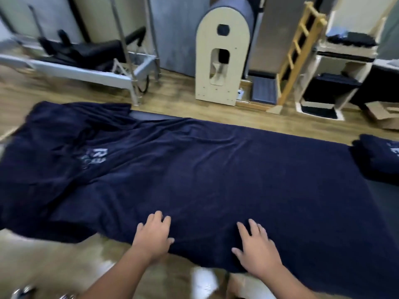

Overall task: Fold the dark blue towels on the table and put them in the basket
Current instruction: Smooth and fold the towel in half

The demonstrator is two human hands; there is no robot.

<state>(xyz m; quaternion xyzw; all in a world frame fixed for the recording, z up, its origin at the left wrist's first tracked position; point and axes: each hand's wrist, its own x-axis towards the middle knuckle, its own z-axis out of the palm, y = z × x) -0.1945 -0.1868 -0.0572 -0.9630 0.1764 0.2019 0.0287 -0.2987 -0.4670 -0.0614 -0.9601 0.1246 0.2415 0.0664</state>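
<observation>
Head view is showing both hands lying flat near the close edge of a spread dark blue towel (216,169), fingers straight and relaxed, grasping nothing. Left hand (153,236) is pressing the cloth just beside the right hand (257,249). Beyond the hands the towel is covering the counter (386,203), bunching into folds far to the left. Well off to the right, a folded towel stack (380,158) is sitting. Exercise equipment (220,61) is standing farther back.
</observation>
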